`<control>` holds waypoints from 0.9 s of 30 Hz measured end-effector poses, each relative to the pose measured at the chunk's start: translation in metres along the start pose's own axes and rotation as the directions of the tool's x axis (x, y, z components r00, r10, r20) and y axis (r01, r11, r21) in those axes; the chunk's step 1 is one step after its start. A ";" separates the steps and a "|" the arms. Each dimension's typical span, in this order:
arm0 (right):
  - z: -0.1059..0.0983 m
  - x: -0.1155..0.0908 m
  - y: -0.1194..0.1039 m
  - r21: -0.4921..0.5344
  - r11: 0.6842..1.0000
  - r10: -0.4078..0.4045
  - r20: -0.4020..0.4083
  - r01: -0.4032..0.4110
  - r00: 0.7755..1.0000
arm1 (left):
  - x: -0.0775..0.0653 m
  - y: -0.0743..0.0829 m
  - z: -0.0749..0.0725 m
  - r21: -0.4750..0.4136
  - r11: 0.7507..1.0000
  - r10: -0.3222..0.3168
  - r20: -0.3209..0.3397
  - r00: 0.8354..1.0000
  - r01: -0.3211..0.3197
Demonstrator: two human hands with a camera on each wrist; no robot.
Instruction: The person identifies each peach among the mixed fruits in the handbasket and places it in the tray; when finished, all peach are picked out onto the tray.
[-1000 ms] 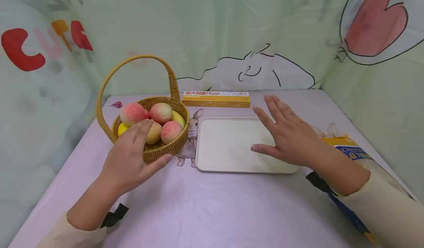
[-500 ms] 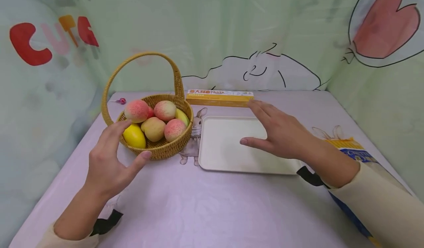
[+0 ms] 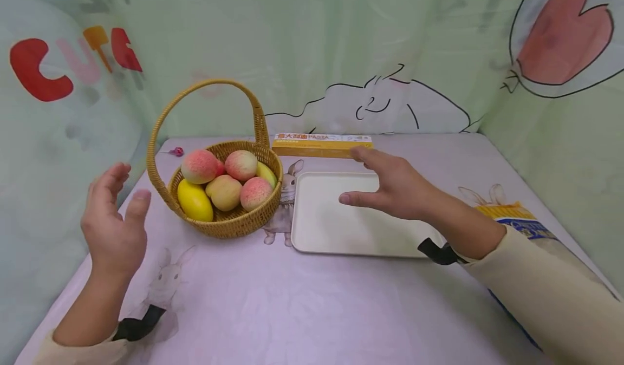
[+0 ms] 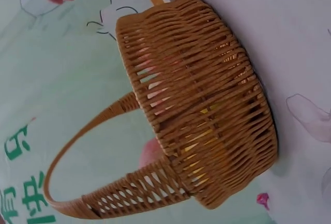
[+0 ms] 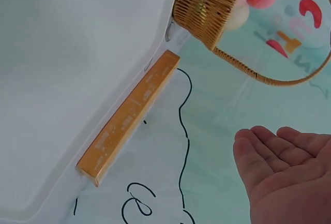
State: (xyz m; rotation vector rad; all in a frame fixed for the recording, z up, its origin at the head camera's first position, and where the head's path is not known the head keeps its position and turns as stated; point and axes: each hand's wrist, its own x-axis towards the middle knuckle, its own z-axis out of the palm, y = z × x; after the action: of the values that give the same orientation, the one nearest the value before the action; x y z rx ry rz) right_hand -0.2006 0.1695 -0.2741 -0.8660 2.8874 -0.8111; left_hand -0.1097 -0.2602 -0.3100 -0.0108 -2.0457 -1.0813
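Nearby, the wicker basket stands right of the left grip, untouched.

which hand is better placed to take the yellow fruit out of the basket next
Probably the left hand: it is empty and beside the basket, on the side where the yellow fruit lies. The right hand is also empty but appears over the white tray, farther from that fruit.

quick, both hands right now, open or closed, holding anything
Left hand: open, holding nothing, to the left of the basket.
Right hand: open, holding nothing, seen over the white tray in the head view.
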 end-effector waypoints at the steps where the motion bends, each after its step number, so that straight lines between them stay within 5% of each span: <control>1: 0.000 0.000 0.000 0.025 1.000 0.001 0.005 -0.001 1.000 | 0.003 -0.002 -0.001 -0.015 0.997 -0.075 0.017 0.997 0.075; 4: 0.001 0.002 -0.001 0.090 0.996 0.018 0.032 -0.021 0.999 | 0.011 -0.008 -0.001 -0.101 0.945 -0.302 0.082 0.950 0.310; 7: 0.004 0.005 -0.003 0.130 0.991 0.030 0.053 -0.036 0.998 | 0.018 -0.014 0.002 -0.251 0.865 -0.415 0.127 0.901 0.434; 10: 0.007 0.009 -0.007 0.159 0.986 0.035 0.066 -0.045 0.997 | 0.021 -0.019 0.006 -0.421 0.781 -0.427 0.178 0.887 0.461; 13: 0.012 0.013 -0.012 0.202 0.978 0.041 0.075 -0.055 0.996 | 0.020 -0.026 0.006 -0.506 0.727 -0.375 0.273 0.886 0.464; 21: 0.029 0.029 -0.023 0.276 0.960 0.033 0.079 -0.053 0.996 | 0.020 -0.040 0.008 -0.521 0.715 -0.242 0.441 0.864 0.466; 27: 0.039 0.044 -0.033 0.292 0.956 -0.026 0.052 0.010 0.998 | 0.017 -0.046 0.010 -0.495 0.716 -0.235 0.495 0.837 0.493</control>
State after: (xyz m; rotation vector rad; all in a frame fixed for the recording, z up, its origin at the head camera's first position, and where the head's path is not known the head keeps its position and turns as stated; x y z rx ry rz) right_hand -0.2153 0.1048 -0.2863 -0.8653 2.6218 -1.1573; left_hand -0.1435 -0.2885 -0.3341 -0.1638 -1.9892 -2.1280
